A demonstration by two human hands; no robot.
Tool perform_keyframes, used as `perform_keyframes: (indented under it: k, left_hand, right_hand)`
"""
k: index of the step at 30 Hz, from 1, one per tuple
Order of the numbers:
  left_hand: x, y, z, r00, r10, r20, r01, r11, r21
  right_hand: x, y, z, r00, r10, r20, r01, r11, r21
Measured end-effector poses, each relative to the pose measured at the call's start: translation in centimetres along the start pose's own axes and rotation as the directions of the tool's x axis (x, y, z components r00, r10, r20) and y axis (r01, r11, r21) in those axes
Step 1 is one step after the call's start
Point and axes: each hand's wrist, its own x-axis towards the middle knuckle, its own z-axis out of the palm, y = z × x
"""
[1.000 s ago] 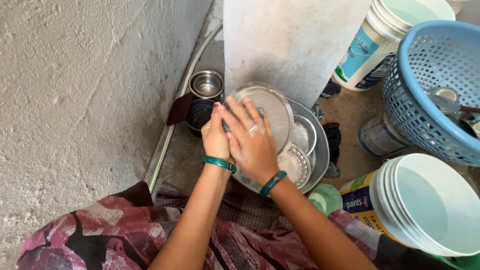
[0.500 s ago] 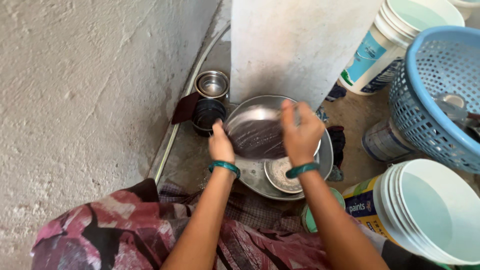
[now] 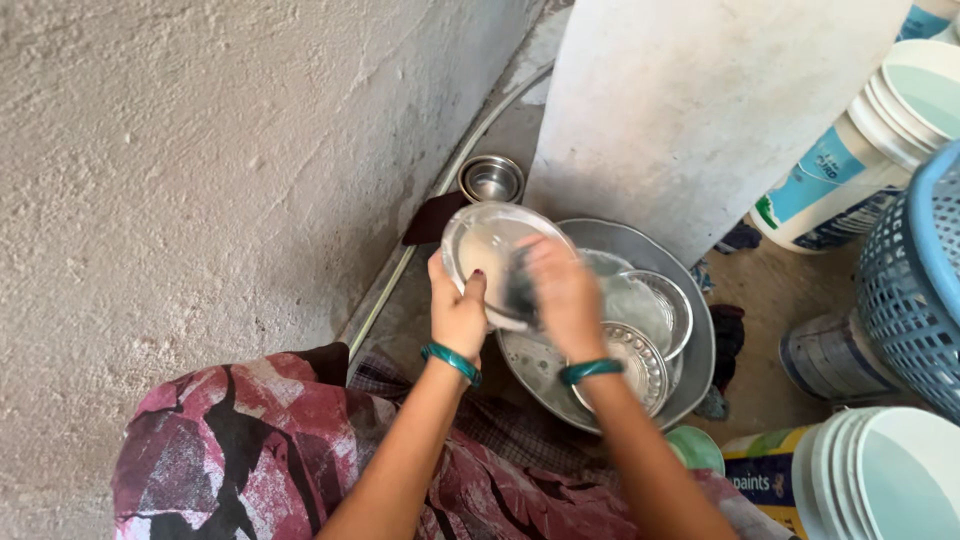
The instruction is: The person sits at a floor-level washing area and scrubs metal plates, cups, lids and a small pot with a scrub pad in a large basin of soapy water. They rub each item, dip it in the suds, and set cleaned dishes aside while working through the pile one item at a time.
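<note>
My left hand [image 3: 457, 312] grips the lower edge of a round steel plate [image 3: 487, 247], tilted up over a wide steel basin [image 3: 690, 385]. My right hand [image 3: 562, 293], blurred, presses a dark scrubber [image 3: 519, 285] against the plate's face. Both wrists wear green bangles. Inside the basin lie other steel dishes, among them a small bowl [image 3: 660, 300] and a patterned plate [image 3: 630, 370].
A steel bowl [image 3: 491, 179] sits on the floor by the rough wall [image 3: 200, 180]. A white pillar [image 3: 700, 100] stands behind the basin. White paint buckets [image 3: 880, 130] and stacked buckets [image 3: 880, 480] stand at right, next to a blue basket [image 3: 915, 290].
The plate has been tipped up and shifted left off the basin. My right hand moved from its upper rim onto its face with the scrubber.
</note>
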Motion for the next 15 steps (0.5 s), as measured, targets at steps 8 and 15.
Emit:
perform_keyframes:
  k: [8, 15]
  left_hand:
    - [-1.2, 1.2, 0.7, 0.968, -0.037, 0.248, -0.066, 0.917, 0.394]
    - [-2.7, 0.9, 2.3, 0.800, -0.166, 0.576, -0.092, 0.915, 0.392]
  right_hand:
    - [1.1, 4.1, 1.2, 0.922, -0.354, -0.154, 0.241, 0.840, -0.487]
    - [1.7, 9.4, -0.1, 0.921, -0.347, -0.175, 0.254, 0.878, -0.406]
